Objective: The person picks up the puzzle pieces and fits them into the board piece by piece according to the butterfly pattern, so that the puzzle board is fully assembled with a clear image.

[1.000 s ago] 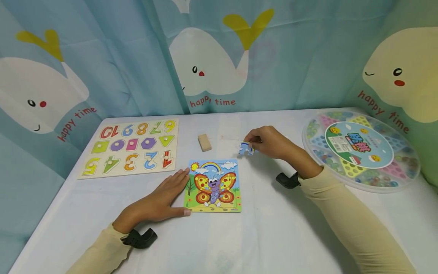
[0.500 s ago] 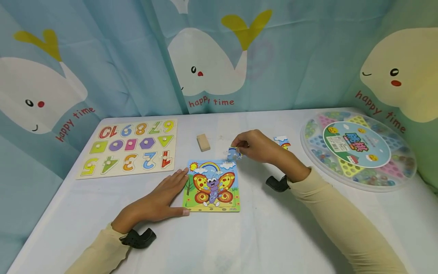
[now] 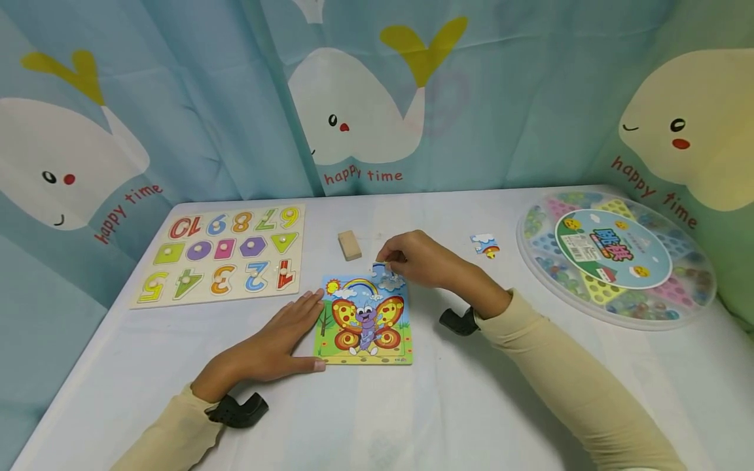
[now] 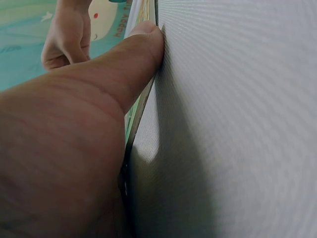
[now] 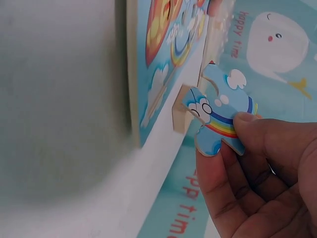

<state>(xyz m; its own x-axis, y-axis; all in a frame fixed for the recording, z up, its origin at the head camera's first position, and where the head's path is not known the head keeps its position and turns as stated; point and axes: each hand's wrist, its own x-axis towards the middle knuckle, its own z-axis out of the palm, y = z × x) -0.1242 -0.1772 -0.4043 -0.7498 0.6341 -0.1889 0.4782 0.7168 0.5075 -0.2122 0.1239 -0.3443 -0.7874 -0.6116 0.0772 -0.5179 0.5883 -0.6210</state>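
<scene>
A square butterfly jigsaw puzzle (image 3: 368,322) lies flat on the white table. My left hand (image 3: 265,348) rests against its left side with fingers straight, the thumb at the lower left corner; in the left wrist view that thumb (image 4: 133,57) lies along the board's edge. Between thumb and fingers my right hand (image 3: 423,263) pinches a blue jigsaw piece (image 5: 220,111) with a rainbow and clouds. It holds the piece tilted, just over the puzzle's top edge. A second loose jigsaw piece (image 3: 485,244), also with cloud and rainbow, lies to the right of this hand.
A small wooden block (image 3: 349,245) lies behind the puzzle. To the left is a number-and-shape peg board (image 3: 220,255). A round, clear-lidded game box (image 3: 615,255) with marbles stands at the right. A whale-print curtain (image 3: 495,118) hangs behind the table.
My right hand has moved left and slightly nearer with its jigsaw piece, from right of the puzzle to its top edge. The other loose piece is now uncovered. My left hand stays put.
</scene>
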